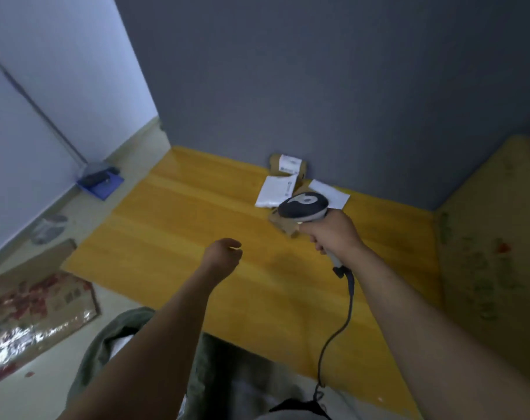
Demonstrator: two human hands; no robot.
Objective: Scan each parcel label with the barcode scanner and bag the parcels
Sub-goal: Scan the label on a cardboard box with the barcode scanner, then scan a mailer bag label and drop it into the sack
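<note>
My right hand grips the handle of a grey and white barcode scanner, its head pointing toward the parcels at the far edge of the yellow table. A white flat parcel lies just beyond the scanner. Behind it stands a brown box with a white label; another white parcel lies to the right. A brown box sits partly hidden under the scanner. My left hand hovers over the table's middle with fingers curled, holding nothing. The scanner's cable hangs down toward me.
A grey wall stands behind the table. A large cardboard sheet leans at the right. On the floor at left lie a blue dustpan with broom, a printed carton and a grey-green sack below my arms.
</note>
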